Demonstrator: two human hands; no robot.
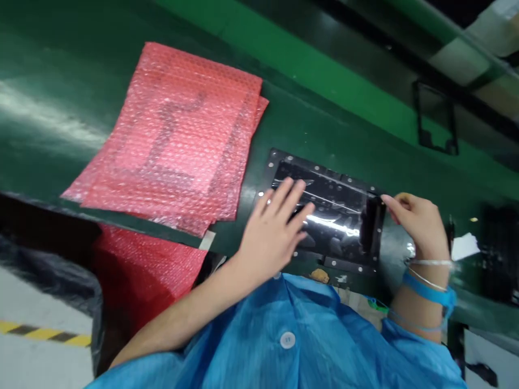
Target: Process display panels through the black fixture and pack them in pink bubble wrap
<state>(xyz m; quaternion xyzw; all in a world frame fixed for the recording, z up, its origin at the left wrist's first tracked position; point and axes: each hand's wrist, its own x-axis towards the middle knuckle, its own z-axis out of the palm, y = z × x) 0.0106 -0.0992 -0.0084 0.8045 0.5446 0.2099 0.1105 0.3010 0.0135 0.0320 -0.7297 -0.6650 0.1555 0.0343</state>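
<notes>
A flat black panel [379, 246] with screws or holes along its rim lies on the green bench, its middle under glossy, wrinkled clear film [328, 219]. My left hand [270, 232] rests over the panel's left part, fingers spread and palm down. At the upper right corner of the panel, my right hand [417, 224] is closed in a pinch; what sits between its fingertips is too small to make out. A blue wrist strap [430, 292] circles my right wrist. Left of the panel are stacked red bubble-wrap bags [182, 140], with dark shapes showing through the top one.
More red bubble wrap [150, 265] hangs below the bench edge, beside a dark plastic liner [52, 265]. A black frame [436, 119] stands at the back right. A white paper scrap [465, 246] and blurred black parts [500, 251] lie to the right.
</notes>
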